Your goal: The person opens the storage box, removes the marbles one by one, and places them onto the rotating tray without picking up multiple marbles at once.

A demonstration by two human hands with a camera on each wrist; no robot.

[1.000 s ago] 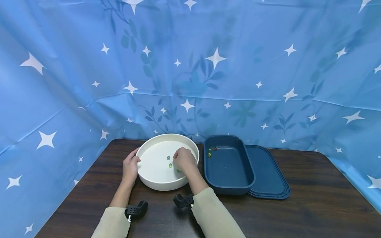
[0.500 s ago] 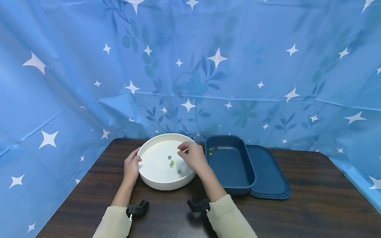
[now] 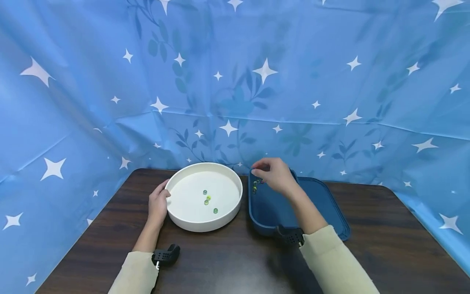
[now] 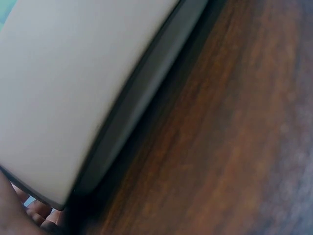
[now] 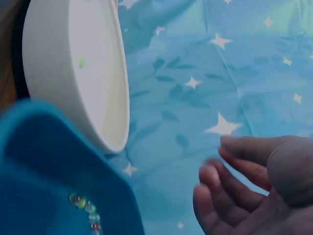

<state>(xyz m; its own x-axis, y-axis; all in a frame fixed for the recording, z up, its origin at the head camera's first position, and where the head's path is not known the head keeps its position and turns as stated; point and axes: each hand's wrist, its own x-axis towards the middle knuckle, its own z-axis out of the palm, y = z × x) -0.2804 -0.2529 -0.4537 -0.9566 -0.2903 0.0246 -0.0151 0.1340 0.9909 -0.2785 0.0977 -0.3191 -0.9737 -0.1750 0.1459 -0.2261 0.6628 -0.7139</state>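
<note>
My left hand (image 3: 158, 204) grips the left rim of a round white tray (image 3: 235, 204), thumb over the edge. Several glass marbles (image 3: 206, 202) lie on the tray's floor. My right hand (image 3: 275, 175) is raised over the far left part of a deep blue box (image 3: 262, 212). Its thumb and index fingertips meet in a pinch on a marble, which the fingertips hide. Several marbles (image 5: 90, 208) sit in the box along its wall. In the right wrist view the right hand (image 5: 249, 186) has its other fingers loosely bent.
A flat blue lid (image 3: 323, 196) lies on the dark wooden table (image 3: 220, 257), partly under the box's right side. Behind the table hangs a blue curtain (image 3: 293, 90) with white stars. The tray and box stand side by side with a narrow gap.
My right hand has lifted from the white tray and moved right to above the blue box, fingertips together. My left hand stays on the tray's rim.
</note>
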